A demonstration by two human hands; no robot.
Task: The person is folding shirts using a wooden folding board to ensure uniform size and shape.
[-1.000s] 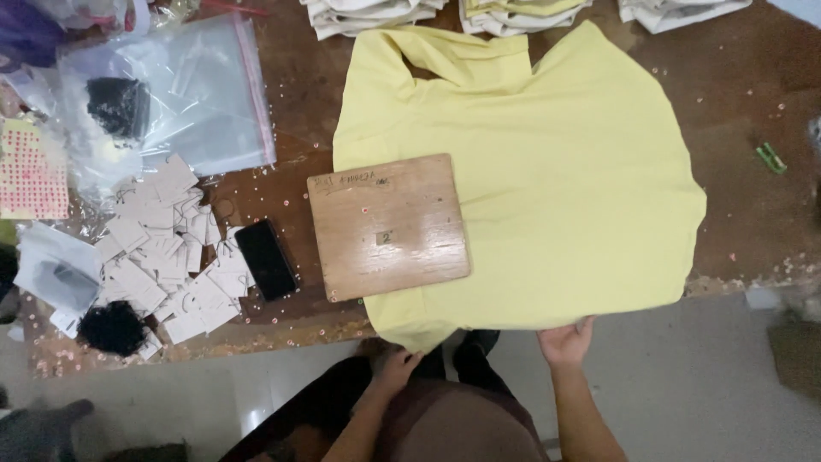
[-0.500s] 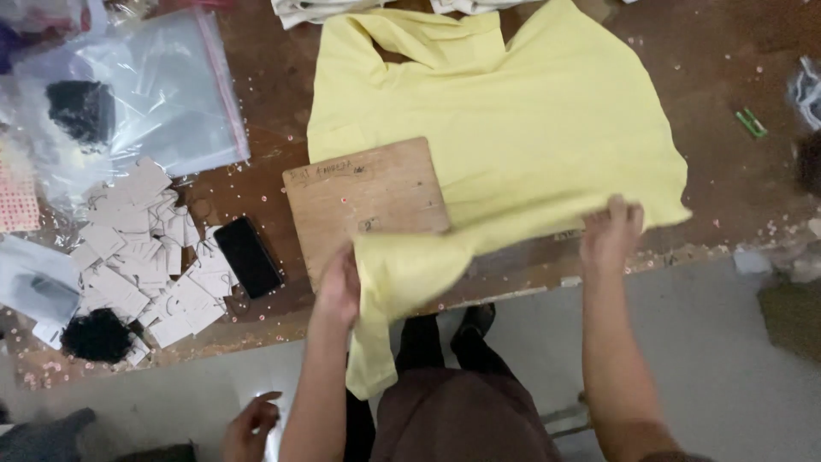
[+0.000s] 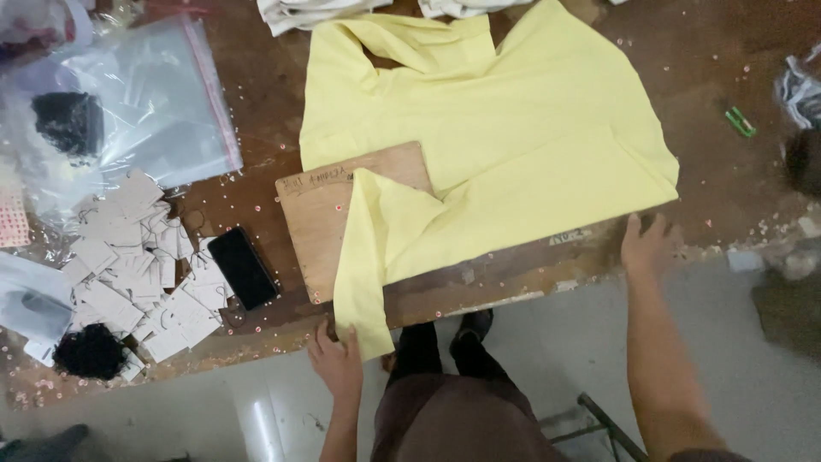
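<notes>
A yellow shirt point(image 3: 513, 145) lies spread on a brown wooden table point(image 3: 727, 197). Its lower part is folded up over a flat wooden board point(image 3: 312, 231), and one long folded strip hangs down over the table's front edge. My left hand point(image 3: 338, 359) is below that edge, with its fingers on the strip's bottom end. Beside the shirt's lower right corner, my right hand point(image 3: 647, 244) rests on the table edge with fingers spread and holds nothing.
A black phone point(image 3: 243, 267) and a heap of pale card tags point(image 3: 128, 265) lie left of the board. Clear plastic bags point(image 3: 145, 103) with dark contents fill the far left. Folded pale garments point(image 3: 316, 13) sit at the back. A small green object point(image 3: 741, 121) lies at right.
The shirt's bottom was lifted and folded up over the board. My left hand has slid down to the end of the hanging strip, and my right hand let go and dropped to the table edge.
</notes>
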